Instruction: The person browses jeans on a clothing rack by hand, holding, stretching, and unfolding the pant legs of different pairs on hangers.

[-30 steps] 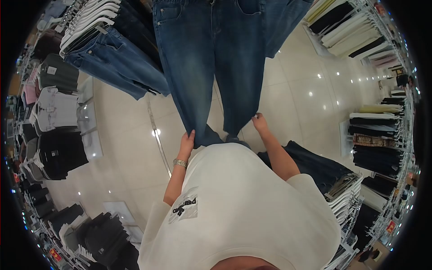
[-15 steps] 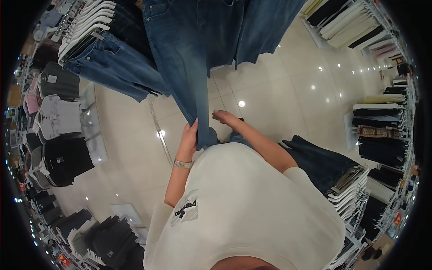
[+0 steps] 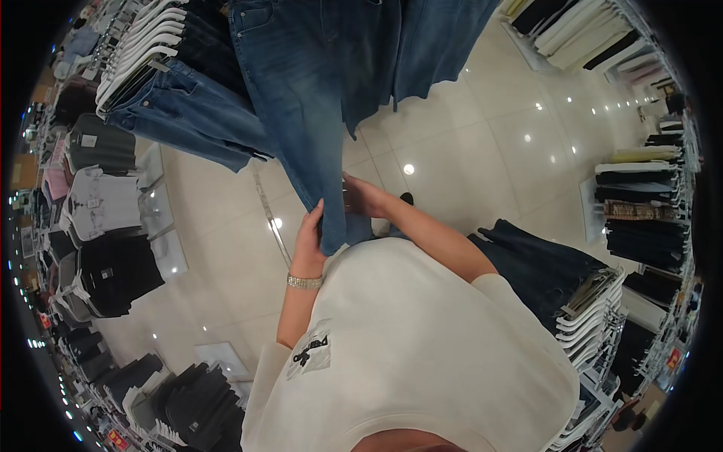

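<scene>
Around you lay a shop interior with a floor of glossy, pale beige tiles [image 3: 467, 166]. Straight ahead of you, the pair of faded blue denim jeans [image 3: 294, 105] hung down, its waist at the upper edge of the view and one leg stretched toward your body. Your left hand [image 3: 307, 235] was closed on the lower end of that leg, thumb on the front of the denim. Your right hand [image 3: 366, 198] was at the leg's other edge, its fingertips partly hidden there; whether it gripped the cloth, you could not tell from this view. The other leg hung farther off.

A silver-coloured metal wristband [image 3: 304, 282] circled your left wrist, and you wore a white short-sleeved T-shirt [image 3: 422, 324] with a black-lettered patch. Just right of the jeans hung another blue denim garment [image 3: 440, 49]; to the left, mid-blue jeans [image 3: 192, 113] hung below white plastic hangers [image 3: 143, 49]. Behind your right elbow were dark blue denim trousers [image 3: 535, 260]. Farther left hung a pale patterned short-sleeved top [image 3: 105, 200] above a black garment [image 3: 120, 275].
</scene>
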Action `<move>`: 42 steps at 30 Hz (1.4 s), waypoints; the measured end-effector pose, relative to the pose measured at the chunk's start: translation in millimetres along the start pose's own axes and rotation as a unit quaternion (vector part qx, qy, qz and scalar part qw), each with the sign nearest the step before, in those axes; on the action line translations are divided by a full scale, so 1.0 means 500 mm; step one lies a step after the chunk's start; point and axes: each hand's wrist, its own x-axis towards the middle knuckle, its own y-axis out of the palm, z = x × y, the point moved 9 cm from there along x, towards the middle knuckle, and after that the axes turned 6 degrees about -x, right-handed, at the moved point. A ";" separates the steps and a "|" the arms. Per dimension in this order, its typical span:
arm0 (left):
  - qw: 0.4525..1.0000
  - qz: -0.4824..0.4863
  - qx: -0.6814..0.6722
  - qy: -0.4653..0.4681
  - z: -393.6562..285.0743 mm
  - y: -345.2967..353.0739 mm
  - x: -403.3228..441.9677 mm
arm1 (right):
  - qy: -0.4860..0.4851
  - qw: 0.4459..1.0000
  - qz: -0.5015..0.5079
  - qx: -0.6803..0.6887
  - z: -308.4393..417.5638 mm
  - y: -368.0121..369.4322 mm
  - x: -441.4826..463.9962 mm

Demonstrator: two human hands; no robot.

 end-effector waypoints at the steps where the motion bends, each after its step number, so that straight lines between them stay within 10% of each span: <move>1: 1.000 0.001 -0.014 -0.005 0.001 -0.002 -0.001 | -0.002 1.000 0.007 -0.009 -0.003 0.003 0.007; 14: 0.993 -0.019 -0.118 -0.015 -0.012 -0.028 -0.012 | -0.001 1.000 0.000 0.006 -0.027 -0.024 -0.014; 24: 0.979 -0.144 0.059 0.132 -0.071 -0.152 0.006 | -0.117 0.968 -0.218 0.046 0.025 -0.181 -0.123; 42: 0.917 -0.042 0.367 -0.151 0.154 -0.315 0.004 | 0.075 0.974 -0.117 -0.178 -0.215 -0.203 -0.133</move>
